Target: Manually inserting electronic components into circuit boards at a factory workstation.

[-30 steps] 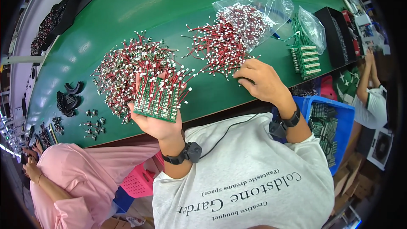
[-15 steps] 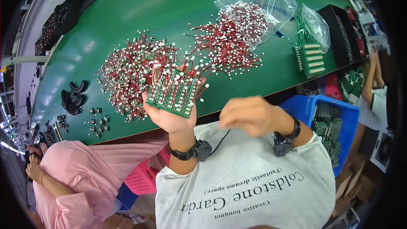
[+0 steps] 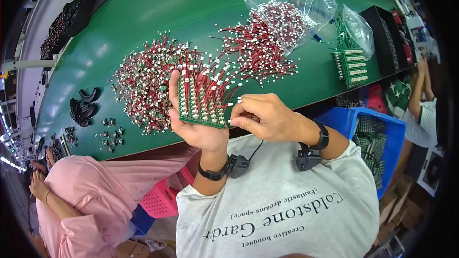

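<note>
Just left of the frame's centre, the left hand (image 3: 198, 124) holds a green circuit board (image 3: 202, 105) up off the green work table (image 3: 143, 14), fingers curled behind it and the thumb hooked over its left edge, so the populated face tilts toward the wearer and stays steady for fitting. Short red wire leads with white connectors stand up from the board in rows, fanning toward the upper right. The right hand (image 3: 265, 117), just beside the board's right edge, has thumb and forefinger pinched nearly shut on what looks like a small white connector (image 3: 239, 99) at the end of one lead; the other fingers are folded loosely beneath, and whether the piece is already seated on the board I cannot tell. Behind the board, on the table, lies a big loose heap of red wire leads (image 3: 143, 86), within easy reach of the holding hand; a second heap (image 3: 258, 50) spills from an open clear plastic bag (image 3: 306, 5) toward the upper right. Farther right, bare green boards (image 3: 351, 67) lie stacked by another bag, and a blue bin (image 3: 373, 138) of boards sits at the right of the wearer. A person in pink (image 3: 81, 200) sits at lower left.
</note>
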{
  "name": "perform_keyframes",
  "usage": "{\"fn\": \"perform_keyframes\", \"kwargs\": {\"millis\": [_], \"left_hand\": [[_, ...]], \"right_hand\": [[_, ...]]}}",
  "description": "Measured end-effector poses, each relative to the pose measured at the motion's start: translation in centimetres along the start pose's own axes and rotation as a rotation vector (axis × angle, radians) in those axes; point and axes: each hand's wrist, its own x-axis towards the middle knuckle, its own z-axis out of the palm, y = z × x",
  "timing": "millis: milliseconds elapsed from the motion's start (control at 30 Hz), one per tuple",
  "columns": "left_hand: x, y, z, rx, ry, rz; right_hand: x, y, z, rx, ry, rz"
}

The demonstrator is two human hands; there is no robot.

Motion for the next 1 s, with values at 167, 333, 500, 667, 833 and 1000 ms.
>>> {"fn": "perform_keyframes", "kwargs": {"millis": [167,333,500,667,833,1000], "left_hand": [[-0.1,-0.1,0.6,0.093,-0.062,0.062],[-0.2,0.0,0.9,0.203,-0.042,0.069],[-0.3,-0.3,0.8,0.199,-0.029,0.057],[-0.5,-0.3,1.3,0.213,-0.047,0.038],[-0.6,-0.4,1.3,0.208,-0.045,0.015],[-0.8,-0.4,1.1,0.244,-0.05,-0.021]], "right_hand": [[0.6,-0.6,0.1,-0.04,0.022,-0.043],[0.5,-0.3,0.3,-0.107,0.074,-0.108],[0.4,0.3,0.8,-0.106,0.101,-0.122],[0.2,-0.1,0.9,-0.179,0.131,-0.16],[0.4,-0.8,0.7,-0.291,0.093,-0.167],[0.2,-0.3,0.6,-0.321,0.048,-0.2]]}}
